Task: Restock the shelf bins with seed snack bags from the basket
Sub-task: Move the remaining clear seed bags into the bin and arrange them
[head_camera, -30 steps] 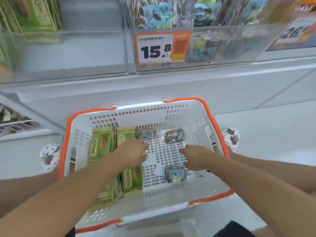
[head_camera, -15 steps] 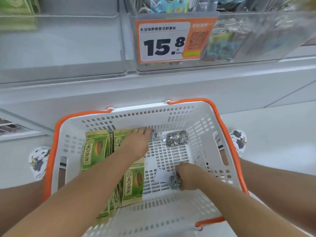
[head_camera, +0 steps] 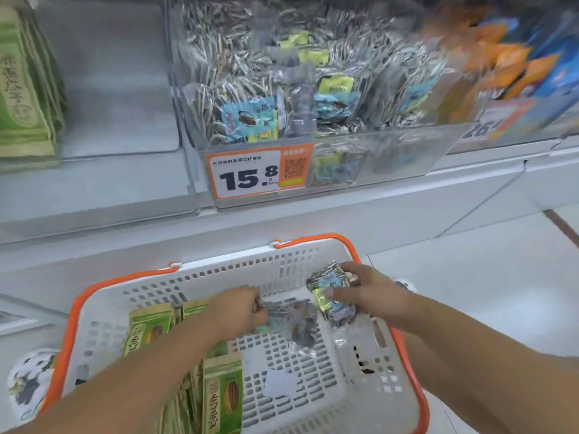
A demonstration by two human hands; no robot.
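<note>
A white basket with an orange rim [head_camera: 313, 255] sits below the shelf. My right hand [head_camera: 366, 292] grips a striped seed snack bag [head_camera: 329, 296], lifted near the basket's far right corner. My left hand [head_camera: 238, 311] curls round another striped seed bag [head_camera: 294, 321] low in the basket, blurred. Green snack bags [head_camera: 222, 393] lie stacked along the basket's left side. Above, a clear shelf bin [head_camera: 391, 158] holds many striped seed bags [head_camera: 250, 120] behind a 15.8 price tag [head_camera: 250, 173].
A clear bin [head_camera: 109, 170] to the left holds green bags [head_camera: 25, 89] at its far left, the rest of it bare. Orange and blue packs [head_camera: 517, 64] fill the bin at right. A small white slip [head_camera: 280, 382] lies on the basket floor. My shoes flank the basket.
My right hand has lifted a seed bag from the basket floor up toward its far right corner. My left hand has closed on a seed bag. The view has tilted up to the shelf bins.
</note>
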